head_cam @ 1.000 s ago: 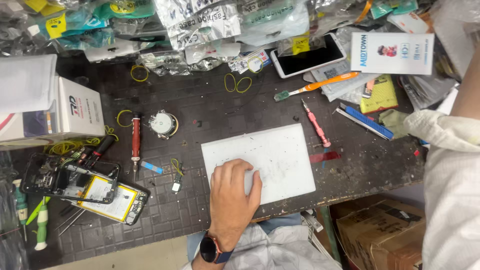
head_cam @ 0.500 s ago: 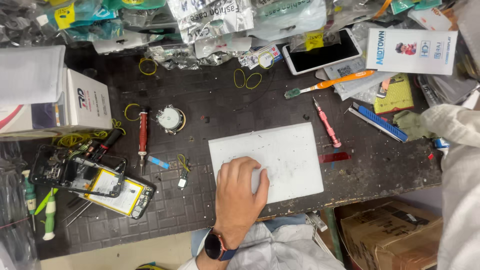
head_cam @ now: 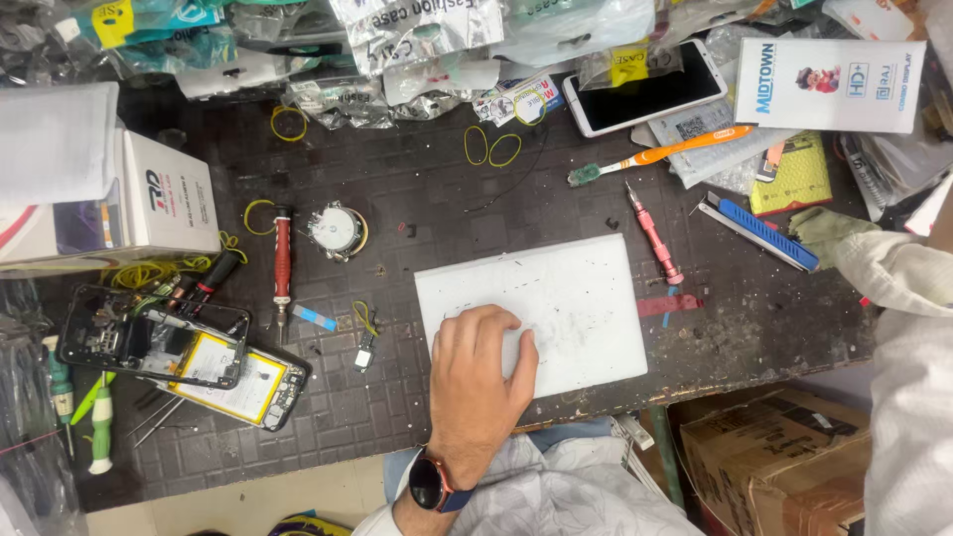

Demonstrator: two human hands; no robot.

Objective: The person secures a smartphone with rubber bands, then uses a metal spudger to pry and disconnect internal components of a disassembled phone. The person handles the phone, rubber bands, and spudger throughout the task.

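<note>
My left hand (head_cam: 478, 382) lies palm down on the near left part of a white rectangular mat (head_cam: 566, 288) on the dark work table. Its fingers are stretched out and hold nothing. A dark watch with an orange rim (head_cam: 433, 484) sits on that wrist. My right hand is not visible. Left of the mat lie a small loose part (head_cam: 363, 349), a red screwdriver (head_cam: 282, 266) and a round metal part (head_cam: 336, 230). An opened phone with a yellow battery (head_cam: 238, 377) lies at the near left.
A pink screwdriver (head_cam: 655, 233), a blue knife (head_cam: 759, 230) and an orange toothbrush (head_cam: 660, 156) lie right of and behind the mat. A phone (head_cam: 645, 89), bagged cases and boxes (head_cam: 829, 84) crowd the back. A cream sleeve (head_cam: 898, 298) enters at right. A cardboard box (head_cam: 764, 467) stands below the table edge.
The view has shifted slightly. My left hand stays flat on the white mat in about the same spot.
</note>
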